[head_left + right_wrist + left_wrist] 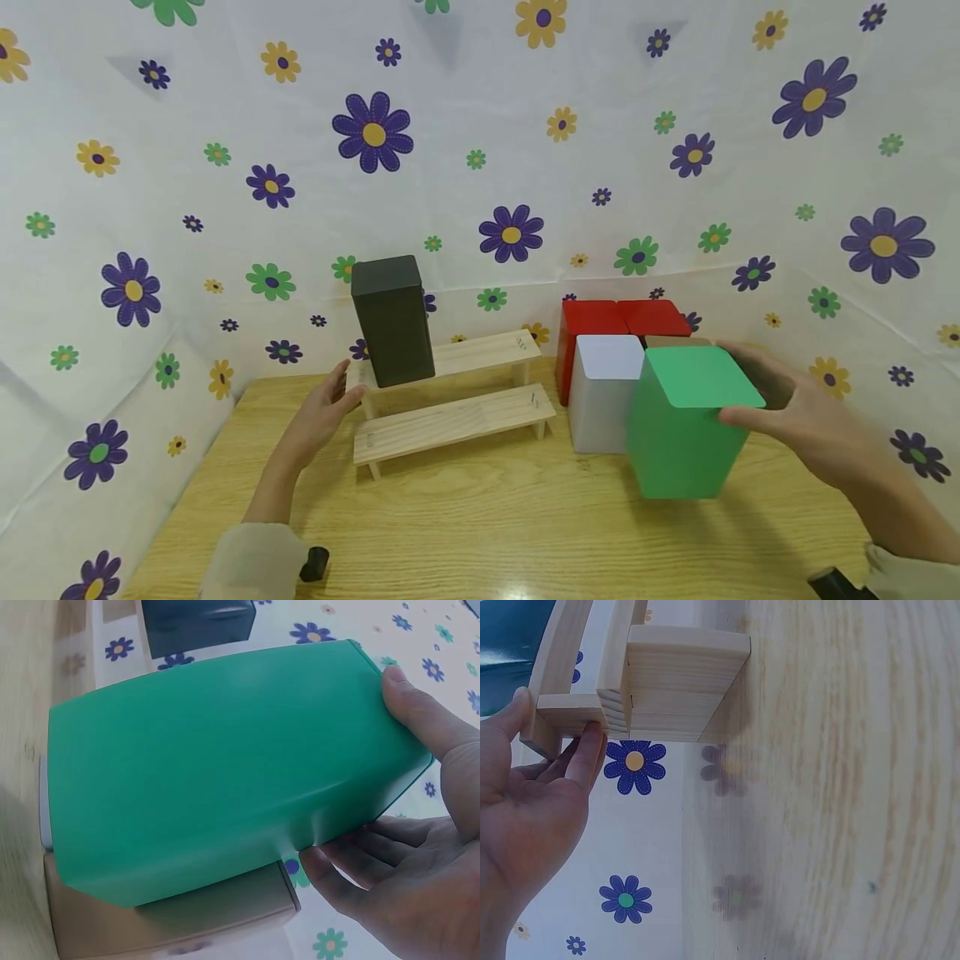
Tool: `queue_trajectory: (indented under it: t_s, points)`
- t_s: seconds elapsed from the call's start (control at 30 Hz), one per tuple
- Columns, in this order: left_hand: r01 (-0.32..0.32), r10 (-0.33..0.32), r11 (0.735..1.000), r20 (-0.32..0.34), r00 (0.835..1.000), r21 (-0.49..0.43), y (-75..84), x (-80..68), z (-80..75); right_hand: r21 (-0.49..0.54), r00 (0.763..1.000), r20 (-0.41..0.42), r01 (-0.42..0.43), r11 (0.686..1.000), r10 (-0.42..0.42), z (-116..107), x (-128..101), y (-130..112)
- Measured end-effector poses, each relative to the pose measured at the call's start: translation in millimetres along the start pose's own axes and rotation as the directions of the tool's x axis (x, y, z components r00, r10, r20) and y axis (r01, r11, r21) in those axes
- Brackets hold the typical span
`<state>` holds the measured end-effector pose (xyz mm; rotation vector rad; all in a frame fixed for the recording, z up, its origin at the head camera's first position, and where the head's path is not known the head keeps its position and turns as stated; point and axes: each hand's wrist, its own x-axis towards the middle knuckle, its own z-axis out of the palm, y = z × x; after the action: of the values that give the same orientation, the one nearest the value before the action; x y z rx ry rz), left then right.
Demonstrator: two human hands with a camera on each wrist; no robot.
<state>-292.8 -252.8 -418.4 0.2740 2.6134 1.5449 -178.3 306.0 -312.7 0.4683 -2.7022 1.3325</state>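
Note:
My right hand [802, 421] holds a green box [686, 446] near its top, thumb on the near side and fingers on the far right side. The box is slightly tilted; whether its base clears the table cannot be told for certain. In the left wrist view, my left hand [536, 825] grips the end of a two-tier wooden shelf [682, 682], thumb on the upper board and fingers under it. On the shelf's upper tier, at the left, stands a tall black box [397, 333]. The lower board [457, 423] bears nothing.
A white box [603, 408] stands just left of the green one. Behind it are two red boxes [588, 317] side by side and a brown box [202, 915], mostly hidden in the head view. Flower-patterned cloth [450, 183] surrounds the wooden table [465, 525] at the back and sides.

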Motion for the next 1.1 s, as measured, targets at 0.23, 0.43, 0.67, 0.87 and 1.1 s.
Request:
queue_trajectory:
  t_s: [0.23,0.43,0.67,0.87,1.1]
  points:
    - [0.006,-0.006,1.0,-0.003,1.0,-0.004,-0.6,0.7,0.1,-0.044,0.999,-0.012,-0.032,0.999,0.031,-2.3,-2.2,9.0]
    - [-0.004,0.004,1.0,0.004,1.0,-0.01,1.4,0.1,0.4,-0.051,0.999,-0.016,-0.039,0.998,0.038,-3.6,-4.8,17.3]
    - [-0.019,0.019,1.0,0.011,1.0,-0.024,2.5,-1.2,-0.8,-0.041,0.999,-0.022,-0.043,0.998,0.042,-3.9,-13.6,24.4]
    - [-0.021,0.021,1.0,0.01,1.0,-0.014,0.0,-0.3,-0.8,-0.048,0.998,-0.03,-0.06,0.997,0.058,-2.4,-23.1,32.6]
    - [-0.016,0.016,1.0,0.004,1.0,-0.007,-0.2,0.4,-0.8,-0.134,0.991,-0.036,-0.133,0.982,0.129,0.2,-28.4,43.2]
